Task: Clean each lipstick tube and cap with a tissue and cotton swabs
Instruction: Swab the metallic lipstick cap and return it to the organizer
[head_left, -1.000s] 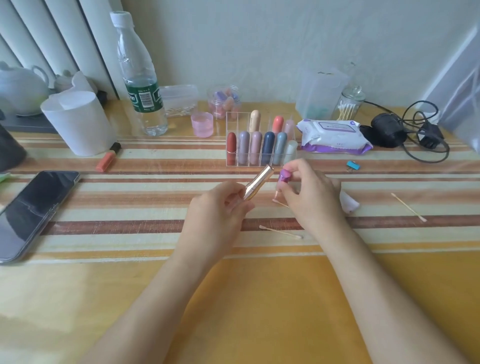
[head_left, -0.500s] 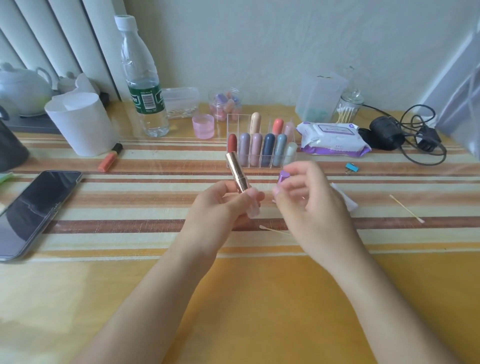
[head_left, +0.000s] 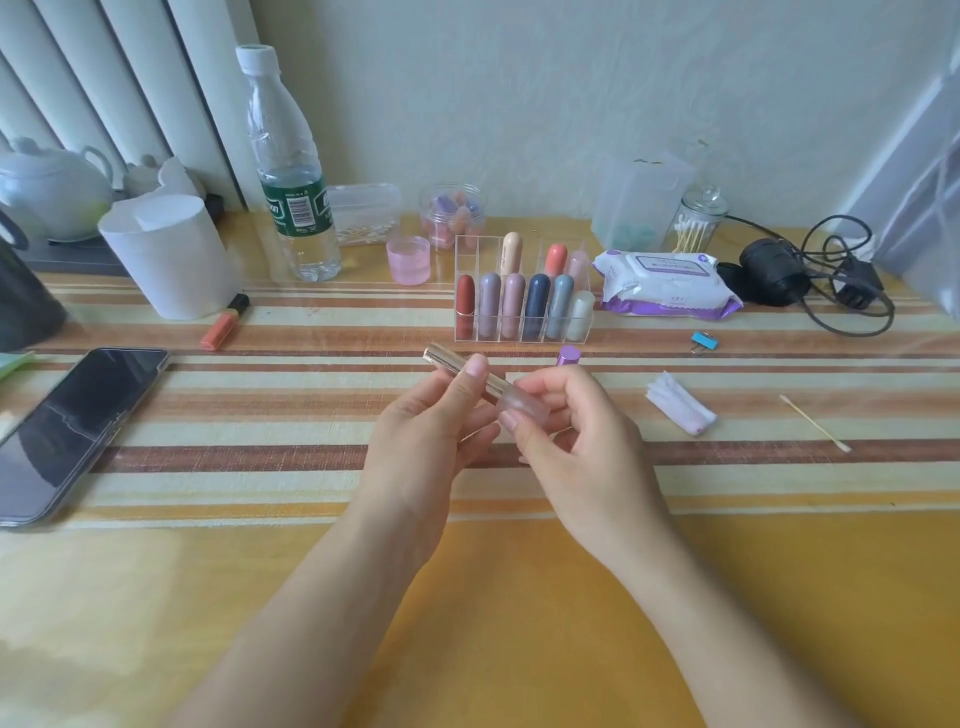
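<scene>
Head view: a clear organizer (head_left: 522, 332) holds nine lipsticks (head_left: 535, 304), six in front and three behind. Just before it, the left hand (head_left: 431, 436) grips one gold lipstick tube (head_left: 441, 357), now tilted, while the right hand (head_left: 576, 431) pinches its frosted end. The purple cylinder (head_left: 569, 356) that the right hand held earlier stands beside them. One tissue (head_left: 680, 405) and one cotton swab (head_left: 813, 422) lie front-right of the organizer.

Rack (head_left: 470, 254) stands midway back on the surface (head_left: 519, 623), lipsticks (head_left: 536, 306) upright in its compartments. Bottle (head_left: 291, 171) behind-left of rack; small cup (head_left: 408, 259) between them. Wipes pack (head_left: 667, 283) just right of rack, swab jar (head_left: 696, 223) behind it. Phone (head_left: 72, 426) near left edge. Folded tissue (head_left: 680, 408) and cotton swab (head_left: 814, 423) lie front-right of rack, apart. One tube (head_left: 441, 358) in left grip (head_left: 421, 436) and right grip (head_left: 576, 441), before rack.
</scene>
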